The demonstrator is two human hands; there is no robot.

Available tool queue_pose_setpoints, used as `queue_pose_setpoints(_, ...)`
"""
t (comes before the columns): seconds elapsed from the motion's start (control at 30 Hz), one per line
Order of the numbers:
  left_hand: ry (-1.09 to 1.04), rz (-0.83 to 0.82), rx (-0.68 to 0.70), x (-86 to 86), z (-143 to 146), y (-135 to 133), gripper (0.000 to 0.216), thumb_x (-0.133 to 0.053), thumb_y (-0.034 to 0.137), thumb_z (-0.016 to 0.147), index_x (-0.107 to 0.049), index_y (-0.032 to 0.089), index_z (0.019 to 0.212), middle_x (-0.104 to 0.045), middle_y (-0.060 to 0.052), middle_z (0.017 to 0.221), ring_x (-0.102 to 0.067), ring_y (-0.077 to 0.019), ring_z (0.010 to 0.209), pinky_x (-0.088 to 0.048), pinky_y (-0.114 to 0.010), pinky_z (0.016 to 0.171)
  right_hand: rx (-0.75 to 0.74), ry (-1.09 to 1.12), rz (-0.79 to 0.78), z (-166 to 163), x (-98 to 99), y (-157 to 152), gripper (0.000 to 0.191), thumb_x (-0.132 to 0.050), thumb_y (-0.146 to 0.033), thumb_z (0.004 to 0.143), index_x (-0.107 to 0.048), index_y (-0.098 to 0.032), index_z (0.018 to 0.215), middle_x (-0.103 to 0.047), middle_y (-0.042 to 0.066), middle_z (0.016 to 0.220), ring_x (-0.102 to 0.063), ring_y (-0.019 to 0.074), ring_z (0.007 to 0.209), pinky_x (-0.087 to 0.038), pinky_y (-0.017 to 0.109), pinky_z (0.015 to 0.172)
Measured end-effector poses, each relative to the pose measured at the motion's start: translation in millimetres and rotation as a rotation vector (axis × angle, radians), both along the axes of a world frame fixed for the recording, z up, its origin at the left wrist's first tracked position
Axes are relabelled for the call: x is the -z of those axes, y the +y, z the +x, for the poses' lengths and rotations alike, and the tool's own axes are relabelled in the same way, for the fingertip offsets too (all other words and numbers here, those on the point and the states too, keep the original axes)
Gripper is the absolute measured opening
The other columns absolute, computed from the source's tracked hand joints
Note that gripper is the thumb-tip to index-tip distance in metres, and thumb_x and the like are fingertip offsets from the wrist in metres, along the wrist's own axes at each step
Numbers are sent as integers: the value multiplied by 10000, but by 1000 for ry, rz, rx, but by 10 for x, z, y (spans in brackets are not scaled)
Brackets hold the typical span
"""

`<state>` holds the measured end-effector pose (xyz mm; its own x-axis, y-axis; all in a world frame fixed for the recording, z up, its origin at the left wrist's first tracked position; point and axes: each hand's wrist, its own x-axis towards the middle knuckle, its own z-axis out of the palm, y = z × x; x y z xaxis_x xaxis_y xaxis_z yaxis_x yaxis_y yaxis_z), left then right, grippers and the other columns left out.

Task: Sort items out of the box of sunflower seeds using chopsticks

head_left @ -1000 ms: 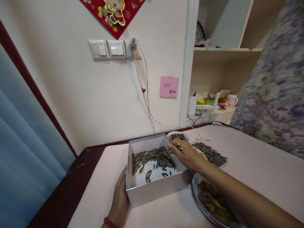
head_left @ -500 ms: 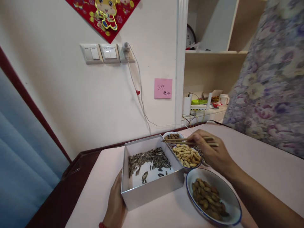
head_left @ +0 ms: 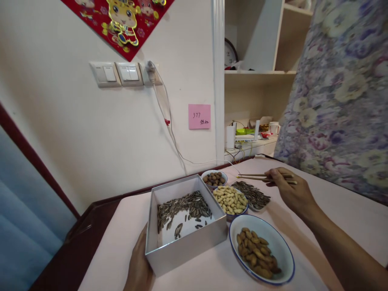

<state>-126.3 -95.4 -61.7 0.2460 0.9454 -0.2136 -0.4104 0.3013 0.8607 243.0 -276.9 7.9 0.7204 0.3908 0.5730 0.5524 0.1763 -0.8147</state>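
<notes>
A silver box (head_left: 188, 254), open at the top, stands on the table with sunflower seeds (head_left: 194, 204) spread over its white floor. My left hand (head_left: 139, 258) holds it by its left wall, the fingertips hidden behind the box. To the right, my right hand (head_left: 291, 190) is closed around a pair of chopsticks (head_left: 257, 178), which point left. Their tips are above the table, near a dish of more sunflower seeds (head_left: 251, 196). Whether the tips hold anything is too small to tell. A bowl of peanuts (head_left: 230, 200) touches or nearly touches the box's right side.
A blue-rimmed bowl (head_left: 277, 242) of almond-like nuts stands in front, right of the box. Behind the peanuts is a small bowl of round brown nuts (head_left: 214, 178). A white cable (head_left: 206, 162) runs from the wall socket to the table's back edge. A floral curtain (head_left: 333, 121) hangs at right.
My right hand has moved the chopsticks right, from over the box's back right corner to beyond the bowls, uncovering the sunflower seed dish. The view has shifted slightly. My left hand stays at the box.
</notes>
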Motion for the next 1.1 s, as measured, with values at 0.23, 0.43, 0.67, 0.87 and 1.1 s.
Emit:
queue_pose_setpoints(0.23, -14, 20, 7, 10, 28, 15, 515, -690, 283, 765, -600, 179, 1261, -717, -63, 1086, -685, -262, 964, -561, -369, 862, -105, -23, 72, -295, -188, 112, 362, -536, -527, 900, -636, -179, 889, -628, 49, 899, -629, 166, 766, -562, 292, 668)
queue_pose_setpoints(0.43, -32, 27, 21, 0, 26, -7, 543, -707, 328, 757, -597, 172, 1266, -709, -76, 1105, -680, -269, 976, -550, -377, 876, -306, -145, -47, -731, -301, 380, 349, -477, -489, 938, -613, -178, 859, -614, 39, 821, -597, 157, 726, -520, 281, 646)
queue_pose_setpoints(0.67, -2, 32, -13, -63, 25, -45, 564, -721, 344, 731, -604, 177, 1258, -715, -80, 1085, -685, -278, 957, -547, -383, 868, -467, -376, -290, -963, -235, 853, 343, -437, -441, 951, -594, -191, 776, -592, 23, 759, -539, 161, 733, -425, 284, 673)
queue_pose_setpoints(0.87, -16, 21, -21, -37, 38, -27, 572, -733, 332, 715, -612, 169, 1250, -714, -91, 1085, -676, -291, 984, -535, -393, 889, -466, -479, -400, -991, -173, 1119, 309, -427, -413, 947, -588, -200, 793, -586, 26, 781, -514, 172, 754, -387, 293, 703)
queue_pose_setpoints(1.1, -75, 35, -15, 1, 32, -10, 569, -732, 368, 728, -610, 184, 1252, -706, -81, 1116, -666, -273, 1014, -517, -376, 921, -463, -501, -451, -990, -102, 1226, 339, -420, -424, 945, -515, -203, 706, -536, 4, 697, -479, 160, 678, -355, 281, 645)
